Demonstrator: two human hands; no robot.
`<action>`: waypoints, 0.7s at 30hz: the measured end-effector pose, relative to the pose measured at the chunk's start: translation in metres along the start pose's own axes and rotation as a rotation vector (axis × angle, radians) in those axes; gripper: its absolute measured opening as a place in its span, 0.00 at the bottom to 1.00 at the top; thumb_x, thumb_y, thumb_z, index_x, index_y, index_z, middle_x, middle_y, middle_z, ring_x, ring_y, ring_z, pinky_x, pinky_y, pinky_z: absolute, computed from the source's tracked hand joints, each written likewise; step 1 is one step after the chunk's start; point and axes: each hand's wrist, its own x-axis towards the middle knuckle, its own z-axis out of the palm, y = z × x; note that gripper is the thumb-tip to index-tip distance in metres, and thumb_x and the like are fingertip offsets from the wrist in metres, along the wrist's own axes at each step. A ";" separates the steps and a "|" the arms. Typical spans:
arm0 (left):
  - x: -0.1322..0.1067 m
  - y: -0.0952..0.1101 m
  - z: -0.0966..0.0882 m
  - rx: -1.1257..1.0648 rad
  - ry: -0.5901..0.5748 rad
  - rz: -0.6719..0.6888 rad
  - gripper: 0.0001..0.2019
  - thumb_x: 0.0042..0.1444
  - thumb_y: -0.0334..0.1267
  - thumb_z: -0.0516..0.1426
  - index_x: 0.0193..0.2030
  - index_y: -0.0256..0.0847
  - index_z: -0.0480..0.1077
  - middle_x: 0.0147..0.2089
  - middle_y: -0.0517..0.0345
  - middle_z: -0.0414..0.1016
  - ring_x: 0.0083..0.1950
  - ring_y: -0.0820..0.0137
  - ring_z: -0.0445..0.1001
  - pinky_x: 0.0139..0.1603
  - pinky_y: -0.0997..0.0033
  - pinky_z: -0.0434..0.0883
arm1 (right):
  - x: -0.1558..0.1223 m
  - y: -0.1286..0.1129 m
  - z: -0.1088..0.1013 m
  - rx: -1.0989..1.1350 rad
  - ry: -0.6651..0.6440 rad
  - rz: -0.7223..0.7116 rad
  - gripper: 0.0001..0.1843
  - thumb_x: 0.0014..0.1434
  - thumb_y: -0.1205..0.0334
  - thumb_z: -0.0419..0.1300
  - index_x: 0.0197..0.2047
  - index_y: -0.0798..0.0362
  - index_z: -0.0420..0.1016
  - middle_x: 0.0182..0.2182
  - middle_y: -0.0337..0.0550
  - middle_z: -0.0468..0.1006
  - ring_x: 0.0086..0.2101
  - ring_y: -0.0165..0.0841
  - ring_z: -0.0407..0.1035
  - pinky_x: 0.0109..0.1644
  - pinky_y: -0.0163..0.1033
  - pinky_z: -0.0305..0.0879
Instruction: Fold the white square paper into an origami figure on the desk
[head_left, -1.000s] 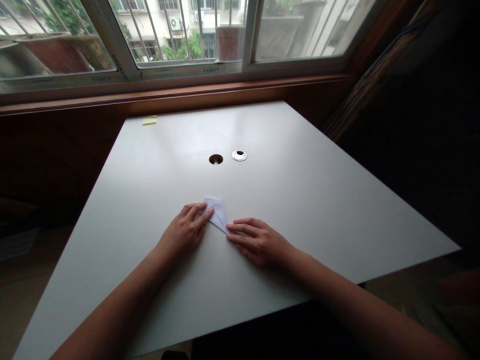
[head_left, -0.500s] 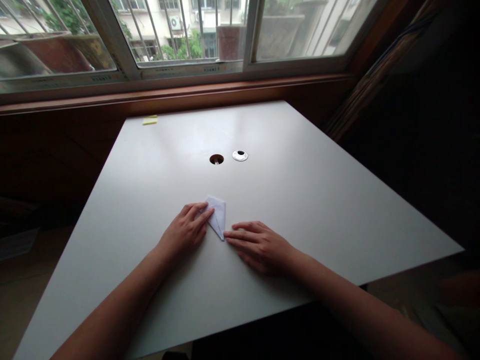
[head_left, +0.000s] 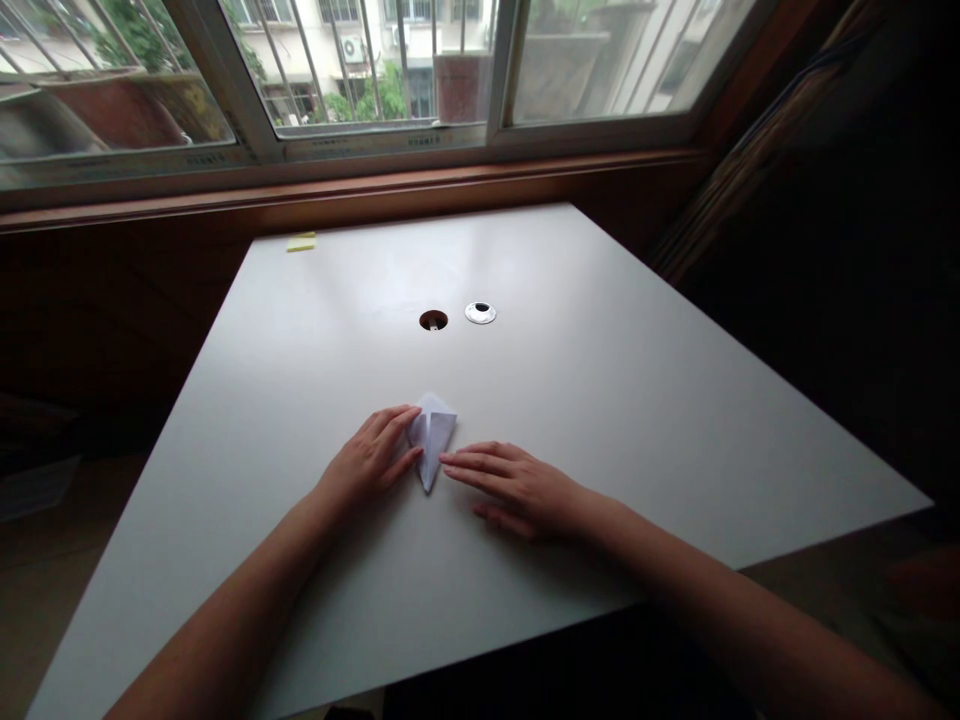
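Observation:
A small folded white paper (head_left: 435,432), pointed like a kite with its tip toward me, lies on the white table (head_left: 600,400). My left hand (head_left: 373,460) rests flat on the table with its fingers stretched out, the fingertips touching the paper's left edge. My right hand (head_left: 517,485) lies flat too, fingers extended, its fingertips touching the paper's lower right edge near the tip. Neither hand grips the paper.
A round cable hole (head_left: 433,320) and its loose white ring cap (head_left: 480,313) sit mid-table. A yellow sticky pad (head_left: 301,242) lies at the far left corner. A window (head_left: 375,70) runs behind; the table's right edge drops into dark space.
The paper has turned clockwise so its tip now points toward me. Both hands have shifted slightly, the right hand's fingertips sliding left along the paper.

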 end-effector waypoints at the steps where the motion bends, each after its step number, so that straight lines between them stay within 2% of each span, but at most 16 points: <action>1: 0.000 0.000 0.000 0.004 -0.001 -0.001 0.25 0.66 0.44 0.54 0.68 0.43 0.56 0.64 0.46 0.65 0.66 0.60 0.64 0.67 0.55 0.65 | 0.003 0.003 0.000 -0.012 0.028 0.024 0.32 0.66 0.59 0.55 0.71 0.53 0.53 0.67 0.51 0.62 0.62 0.39 0.59 0.65 0.49 0.60; 4: 0.002 0.001 0.000 0.045 -0.006 -0.004 0.22 0.66 0.44 0.54 0.65 0.44 0.61 0.64 0.47 0.64 0.66 0.60 0.63 0.68 0.53 0.64 | 0.013 0.013 0.003 -0.087 0.066 0.083 0.31 0.67 0.56 0.55 0.70 0.50 0.56 0.67 0.50 0.61 0.63 0.42 0.57 0.64 0.52 0.60; 7: 0.003 0.002 0.000 0.125 0.004 -0.045 0.20 0.66 0.44 0.54 0.62 0.45 0.65 0.64 0.48 0.64 0.66 0.57 0.62 0.67 0.50 0.63 | 0.025 0.020 0.008 -0.143 0.049 0.129 0.28 0.67 0.52 0.55 0.68 0.48 0.62 0.65 0.48 0.66 0.62 0.45 0.57 0.63 0.54 0.60; 11: 0.004 0.001 0.001 0.209 0.050 -0.100 0.19 0.66 0.43 0.53 0.61 0.46 0.67 0.64 0.48 0.64 0.67 0.56 0.60 0.67 0.47 0.62 | 0.037 0.027 0.013 -0.162 0.078 0.142 0.24 0.66 0.54 0.56 0.64 0.46 0.68 0.60 0.47 0.72 0.58 0.44 0.61 0.59 0.54 0.62; 17: 0.004 0.002 0.002 0.244 0.063 -0.123 0.21 0.65 0.44 0.54 0.64 0.45 0.65 0.63 0.46 0.64 0.66 0.54 0.60 0.66 0.46 0.62 | 0.048 0.037 0.015 -0.126 0.142 0.090 0.20 0.65 0.58 0.59 0.59 0.46 0.73 0.53 0.48 0.76 0.57 0.42 0.62 0.59 0.51 0.64; 21: 0.004 0.002 0.002 0.218 0.102 -0.164 0.24 0.64 0.45 0.55 0.64 0.40 0.63 0.61 0.44 0.66 0.63 0.55 0.62 0.65 0.49 0.63 | 0.055 0.043 0.015 -0.052 0.189 0.058 0.15 0.65 0.60 0.58 0.54 0.47 0.77 0.49 0.47 0.78 0.51 0.39 0.67 0.56 0.48 0.68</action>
